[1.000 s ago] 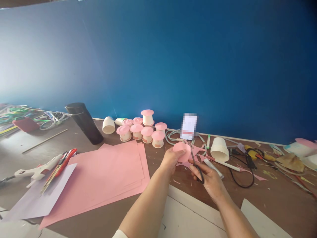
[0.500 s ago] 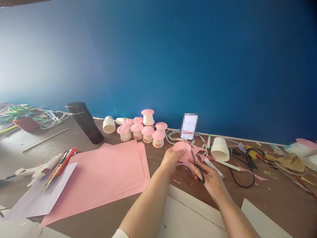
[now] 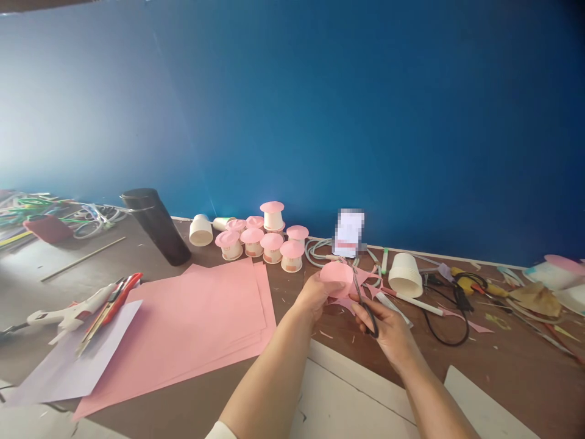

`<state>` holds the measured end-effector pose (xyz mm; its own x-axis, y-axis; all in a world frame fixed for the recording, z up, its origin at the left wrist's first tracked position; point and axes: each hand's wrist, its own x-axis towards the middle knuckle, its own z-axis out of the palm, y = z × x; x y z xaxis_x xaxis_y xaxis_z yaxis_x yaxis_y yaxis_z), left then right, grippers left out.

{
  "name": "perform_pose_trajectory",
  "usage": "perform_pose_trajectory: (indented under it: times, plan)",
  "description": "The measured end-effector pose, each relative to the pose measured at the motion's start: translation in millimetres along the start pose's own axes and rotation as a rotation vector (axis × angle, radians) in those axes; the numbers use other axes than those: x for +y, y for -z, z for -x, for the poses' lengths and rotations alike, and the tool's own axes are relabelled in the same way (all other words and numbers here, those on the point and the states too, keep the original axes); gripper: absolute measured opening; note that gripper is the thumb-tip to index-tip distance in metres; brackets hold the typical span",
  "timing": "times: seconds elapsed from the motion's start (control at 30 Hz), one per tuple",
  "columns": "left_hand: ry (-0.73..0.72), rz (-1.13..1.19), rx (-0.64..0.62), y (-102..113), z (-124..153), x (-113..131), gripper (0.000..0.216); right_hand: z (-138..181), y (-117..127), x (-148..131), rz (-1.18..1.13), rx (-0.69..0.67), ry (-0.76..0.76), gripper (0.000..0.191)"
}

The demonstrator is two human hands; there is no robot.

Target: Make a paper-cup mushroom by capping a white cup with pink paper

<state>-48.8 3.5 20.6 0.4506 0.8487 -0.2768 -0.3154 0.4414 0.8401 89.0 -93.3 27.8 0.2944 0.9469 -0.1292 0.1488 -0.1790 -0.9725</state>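
Observation:
A round piece of pink paper (image 3: 336, 274) is pinched in my left hand (image 3: 315, 296), thumb on top. My right hand (image 3: 384, 326) is closed around the black handles of a pair of scissors (image 3: 370, 317), whose blades lie along the paper circle's right edge. Pink paper scraps (image 3: 365, 279) lie just beyond and beneath the blades. Behind my left hand stand several small paper cups topped with pink paper caps (image 3: 292, 250). Left of my arm lies a stack of pink paper sheets (image 3: 196, 323).
A black tumbler (image 3: 155, 225), a glue gun (image 3: 73, 314) and a red utility knife (image 3: 109, 311) are at left. A phone (image 3: 348, 235) leans on the blue wall. White cups (image 3: 406, 274), a marker and cables (image 3: 450, 317) lie at right.
The paper circle has turned slightly in my left hand against the scissors. Both hands stay in nearly the same place.

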Motion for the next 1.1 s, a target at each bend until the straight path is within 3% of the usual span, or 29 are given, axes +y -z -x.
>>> perform_pose_trajectory:
  times: [0.6, 1.1]
  plan:
    - [-0.004, 0.041, 0.096, -1.1, -3.6, 4.2, 0.050, -4.2, 2.9, 8.9, -0.018, 0.002, -0.011, 0.054]
    - [-0.038, 0.040, 0.092, -1.2, -4.8, 2.5, 0.045, -5.5, 3.9, 11.9, -0.022, -0.001, -0.026, 0.052]
